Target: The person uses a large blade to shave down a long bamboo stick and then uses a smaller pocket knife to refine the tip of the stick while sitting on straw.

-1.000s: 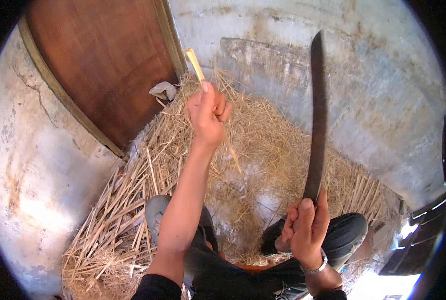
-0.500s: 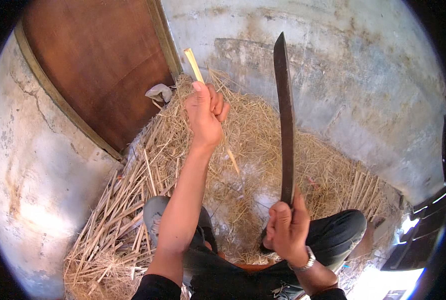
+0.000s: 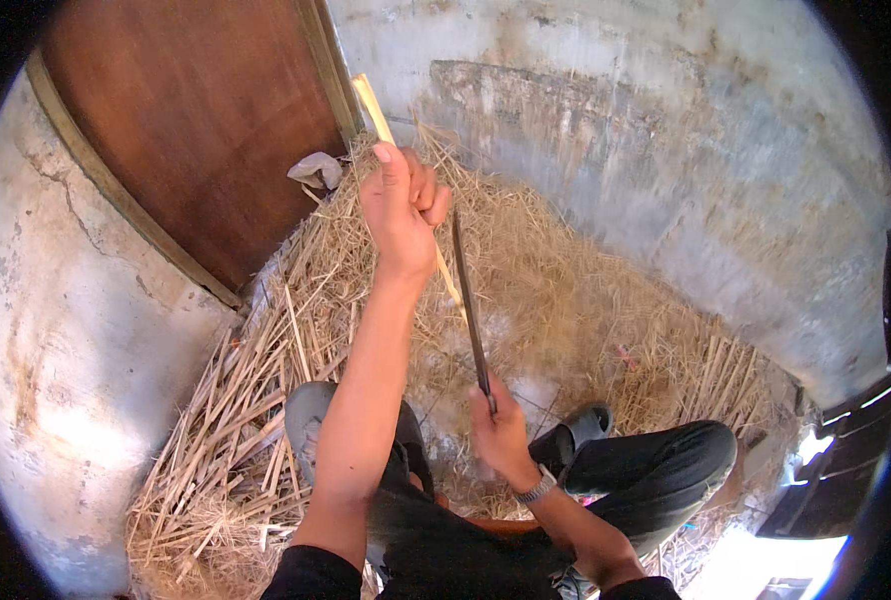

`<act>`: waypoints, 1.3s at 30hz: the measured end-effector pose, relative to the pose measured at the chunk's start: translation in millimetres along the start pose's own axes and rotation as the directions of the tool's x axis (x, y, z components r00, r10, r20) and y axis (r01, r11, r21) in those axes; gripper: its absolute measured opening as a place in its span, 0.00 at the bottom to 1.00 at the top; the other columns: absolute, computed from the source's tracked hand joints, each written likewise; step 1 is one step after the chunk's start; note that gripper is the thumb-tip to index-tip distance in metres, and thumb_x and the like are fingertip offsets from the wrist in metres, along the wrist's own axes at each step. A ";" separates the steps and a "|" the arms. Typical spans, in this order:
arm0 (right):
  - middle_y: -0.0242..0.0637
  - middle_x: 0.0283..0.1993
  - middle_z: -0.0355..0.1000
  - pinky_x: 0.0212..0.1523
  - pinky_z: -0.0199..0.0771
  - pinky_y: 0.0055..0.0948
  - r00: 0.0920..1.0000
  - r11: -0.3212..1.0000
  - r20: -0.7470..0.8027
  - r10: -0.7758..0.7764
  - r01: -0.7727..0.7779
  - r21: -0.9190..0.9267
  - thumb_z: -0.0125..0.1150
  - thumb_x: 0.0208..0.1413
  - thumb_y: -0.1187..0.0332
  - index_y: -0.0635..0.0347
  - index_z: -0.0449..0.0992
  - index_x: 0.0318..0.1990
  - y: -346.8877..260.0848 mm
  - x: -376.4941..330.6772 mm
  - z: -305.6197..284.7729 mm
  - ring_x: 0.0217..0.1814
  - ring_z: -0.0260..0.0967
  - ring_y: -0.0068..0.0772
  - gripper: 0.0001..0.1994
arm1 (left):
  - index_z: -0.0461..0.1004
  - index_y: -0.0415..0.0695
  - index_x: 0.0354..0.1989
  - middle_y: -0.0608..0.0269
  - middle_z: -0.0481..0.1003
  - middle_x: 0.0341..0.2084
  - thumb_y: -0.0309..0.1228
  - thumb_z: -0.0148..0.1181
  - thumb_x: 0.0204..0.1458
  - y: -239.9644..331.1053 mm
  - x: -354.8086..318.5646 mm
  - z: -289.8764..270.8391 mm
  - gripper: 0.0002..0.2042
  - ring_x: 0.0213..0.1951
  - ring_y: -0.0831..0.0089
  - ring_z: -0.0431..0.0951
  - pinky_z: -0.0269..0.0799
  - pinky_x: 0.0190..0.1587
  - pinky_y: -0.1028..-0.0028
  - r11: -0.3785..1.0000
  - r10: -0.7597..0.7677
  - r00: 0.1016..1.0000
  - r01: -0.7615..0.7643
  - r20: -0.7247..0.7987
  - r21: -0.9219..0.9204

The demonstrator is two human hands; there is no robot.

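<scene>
My left hand [image 3: 404, 205] is closed round a pale yellow strip of split wood or bamboo [image 3: 373, 107]. Its thick end sticks up past my thumb, and its thin lower end slants down toward the blade. My right hand [image 3: 501, 425], with a metal watch on the wrist, grips a long dark machete [image 3: 470, 310]. The blade points up and away, seen nearly edge-on, close beside the strip's lower end. Whether blade and strip touch, I cannot tell. The machete's handle is hidden in my fist.
Shavings [image 3: 536, 270] cover the floor between my feet and the wall. A heap of split sticks [image 3: 236, 440] lies at left, more sticks [image 3: 736, 375] at right. A brown door [image 3: 196, 130] and stained wall [image 3: 666, 150] stand beyond. A whitish plastic bag [image 3: 318, 170] lies by the door.
My right hand has swung the machete left and down, from upright at the right to beside the strip. My left hand, still holding the strip, has shifted slightly up and left.
</scene>
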State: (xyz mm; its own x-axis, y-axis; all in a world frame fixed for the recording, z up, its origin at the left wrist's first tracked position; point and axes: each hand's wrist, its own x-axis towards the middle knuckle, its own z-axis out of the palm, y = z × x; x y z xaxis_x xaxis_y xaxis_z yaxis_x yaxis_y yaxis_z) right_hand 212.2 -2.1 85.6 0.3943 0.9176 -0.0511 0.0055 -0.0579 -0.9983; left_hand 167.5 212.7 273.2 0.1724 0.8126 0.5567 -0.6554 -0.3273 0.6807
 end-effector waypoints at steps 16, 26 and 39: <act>0.34 0.18 0.64 0.22 0.63 0.33 0.982 0.950 -0.150 -0.113 0.062 -0.308 0.55 0.65 0.65 0.60 0.65 0.67 161.6 9.7 26.8 0.18 0.59 0.26 0.24 | 0.51 0.52 0.18 0.76 0.46 0.15 0.59 0.45 0.64 11.5 6.8 -40.0 0.29 0.17 0.82 0.41 0.38 0.20 0.75 0.999 0.036 0.997 -0.038 -0.066 -0.036; 0.45 0.20 0.68 0.29 0.70 0.37 0.991 0.951 -0.115 -0.066 0.027 -0.307 0.54 0.65 0.63 0.56 0.61 0.70 180.0 3.4 55.5 0.22 0.68 0.36 0.27 | 0.58 0.49 0.20 0.77 0.53 0.14 0.49 0.51 0.66 14.0 1.6 -37.8 0.24 0.16 0.85 0.49 0.42 0.19 0.79 0.908 0.374 0.771 -0.190 -0.516 0.374; 0.60 0.43 0.76 0.49 0.73 0.46 0.976 0.964 0.104 0.192 -0.167 -0.208 0.52 0.66 0.64 0.65 0.60 0.69 69.9 15.8 48.0 0.45 0.77 0.51 0.27 | 0.53 0.51 0.20 0.76 0.46 0.15 0.55 0.52 0.63 28.6 1.8 -76.9 0.27 0.16 0.82 0.42 0.39 0.19 0.75 0.998 0.039 0.967 -0.049 -0.251 -0.034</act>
State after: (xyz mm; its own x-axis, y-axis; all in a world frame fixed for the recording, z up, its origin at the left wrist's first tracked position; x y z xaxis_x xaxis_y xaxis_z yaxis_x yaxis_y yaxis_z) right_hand 174.7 27.3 13.6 0.2907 0.9252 -0.2440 0.1303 -0.2909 -0.9478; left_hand 92.6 241.9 257.1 -0.0436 0.8945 0.4450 -0.6875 -0.3501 0.6362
